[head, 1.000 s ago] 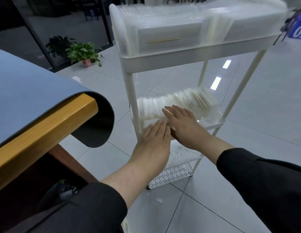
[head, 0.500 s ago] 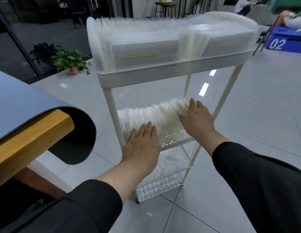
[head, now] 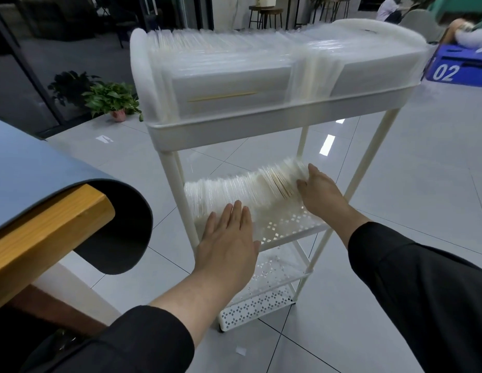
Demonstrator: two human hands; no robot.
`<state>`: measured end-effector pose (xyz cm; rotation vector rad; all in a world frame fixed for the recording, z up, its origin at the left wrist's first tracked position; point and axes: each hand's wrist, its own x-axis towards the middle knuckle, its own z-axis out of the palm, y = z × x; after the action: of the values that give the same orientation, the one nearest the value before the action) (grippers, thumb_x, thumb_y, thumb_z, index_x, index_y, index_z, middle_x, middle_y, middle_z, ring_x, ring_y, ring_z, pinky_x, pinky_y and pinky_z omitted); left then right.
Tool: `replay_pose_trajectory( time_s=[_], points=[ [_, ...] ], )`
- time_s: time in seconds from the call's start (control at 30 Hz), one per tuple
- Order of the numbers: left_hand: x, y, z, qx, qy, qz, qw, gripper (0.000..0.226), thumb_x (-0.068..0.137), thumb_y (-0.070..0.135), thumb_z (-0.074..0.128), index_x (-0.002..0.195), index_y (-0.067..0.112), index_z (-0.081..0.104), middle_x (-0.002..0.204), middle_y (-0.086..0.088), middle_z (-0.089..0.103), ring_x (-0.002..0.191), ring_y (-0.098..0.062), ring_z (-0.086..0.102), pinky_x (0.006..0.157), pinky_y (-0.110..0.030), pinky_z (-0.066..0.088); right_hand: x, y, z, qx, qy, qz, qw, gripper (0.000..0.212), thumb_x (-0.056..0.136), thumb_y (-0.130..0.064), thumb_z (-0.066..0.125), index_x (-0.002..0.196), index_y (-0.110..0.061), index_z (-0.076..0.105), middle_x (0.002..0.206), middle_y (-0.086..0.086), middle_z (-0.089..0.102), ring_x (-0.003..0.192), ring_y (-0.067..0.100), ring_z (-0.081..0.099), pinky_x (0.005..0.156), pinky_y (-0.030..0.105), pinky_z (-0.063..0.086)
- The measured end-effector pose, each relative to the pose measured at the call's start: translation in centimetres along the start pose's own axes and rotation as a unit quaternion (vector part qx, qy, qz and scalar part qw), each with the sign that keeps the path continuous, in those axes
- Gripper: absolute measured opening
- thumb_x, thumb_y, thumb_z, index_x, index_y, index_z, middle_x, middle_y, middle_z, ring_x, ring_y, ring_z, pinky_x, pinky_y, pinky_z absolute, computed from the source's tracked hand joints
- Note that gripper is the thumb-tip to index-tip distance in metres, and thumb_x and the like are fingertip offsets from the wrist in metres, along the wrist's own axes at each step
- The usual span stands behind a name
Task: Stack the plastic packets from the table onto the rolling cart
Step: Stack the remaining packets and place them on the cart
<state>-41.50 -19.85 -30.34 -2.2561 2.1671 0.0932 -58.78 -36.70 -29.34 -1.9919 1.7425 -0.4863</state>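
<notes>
A white rolling cart (head: 277, 122) with three shelves stands in front of me. Its top tray is packed with clear plastic packets (head: 229, 74) standing on edge. On the perforated middle shelf (head: 293, 224) a row of packets (head: 234, 189) leans in a fan. My left hand (head: 226, 238) lies flat with straight fingers against the near side of that row. My right hand (head: 319, 189) presses on the right end of the row, its fingertips curled onto the last packets. The bottom shelf (head: 261, 302) holds nothing I can see.
The wooden table edge (head: 51, 232) with a grey-blue mat (head: 32, 168) curling over it is at my left. A potted plant (head: 110, 99) sits on the tiled floor behind. A blue box marked 02 (head: 455, 68) is at far right. Stools stand at the back.
My right hand moved from the near middle of the shelf to the right end of the packet row. My left hand stayed flat at the row's near side. My view rose.
</notes>
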Motion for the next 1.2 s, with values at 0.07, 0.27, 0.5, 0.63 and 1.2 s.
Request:
replay_pose_trajectory(
  time_s=[0.07,0.27,0.5,0.63,1.2],
  points=[
    [0.1,0.1,0.0,0.001,-0.001,0.002,1.000,0.069,0.108,0.048,0.017,0.160,0.013,-0.011,0.168,-0.004,-0.019,0.155,-0.020,-0.018,0.126,-0.044,-0.009,-0.2,-0.3,-0.1,0.003,0.009,-0.005,1.000,0.048,0.106,-0.032,0.041,0.144,-0.003,0.036,0.132,0.017,0.051,0.118,0.034,0.052,0.084,0.032,0.041],
    [1.2,1.4,-0.4,0.024,0.014,0.042,0.999,0.067,0.108,0.048,0.013,0.160,0.012,-0.009,0.168,-0.006,-0.018,0.155,-0.021,-0.018,0.124,-0.045,-0.010,-1.6,-0.1,0.2,-0.088,0.092,-0.088,0.988,0.061,0.106,-0.042,0.037,0.153,-0.003,0.030,0.153,0.016,0.041,0.140,0.035,0.036,0.113,0.044,0.034],
    [4.5,3.5,-0.9,0.004,0.012,0.072,0.997,0.071,0.108,0.051,0.017,0.161,0.008,-0.003,0.170,-0.007,-0.009,0.157,-0.021,-0.008,0.127,-0.048,0.000,-1.4,-0.4,0.2,-0.107,0.068,-0.047,0.991,0.075,0.101,-0.054,0.042,0.156,-0.006,0.022,0.157,0.012,0.033,0.143,0.033,0.030,0.112,0.046,0.032],
    [7.7,4.7,-1.4,-0.022,-0.022,0.052,0.998,0.076,0.106,0.055,0.016,0.160,0.004,-0.003,0.170,-0.011,-0.007,0.157,-0.023,-0.007,0.126,-0.050,0.002,-0.8,-0.4,0.4,-0.047,0.045,-0.026,0.998,0.073,0.101,-0.049,0.048,0.154,-0.006,0.023,0.150,0.012,0.037,0.137,0.034,0.039,0.103,0.038,0.039],
    [12.3,4.0,-0.9,-0.065,-0.067,0.044,0.995,0.088,0.103,0.057,0.035,0.160,0.002,-0.004,0.170,-0.012,-0.008,0.157,-0.022,-0.006,0.127,-0.046,0.004,1.2,2.0,1.3,0.177,0.009,-0.013,0.984,0.071,0.099,-0.035,0.060,0.159,-0.026,0.022,0.162,-0.005,0.031,0.147,0.016,0.031,0.112,0.026,0.026]
  ],
)
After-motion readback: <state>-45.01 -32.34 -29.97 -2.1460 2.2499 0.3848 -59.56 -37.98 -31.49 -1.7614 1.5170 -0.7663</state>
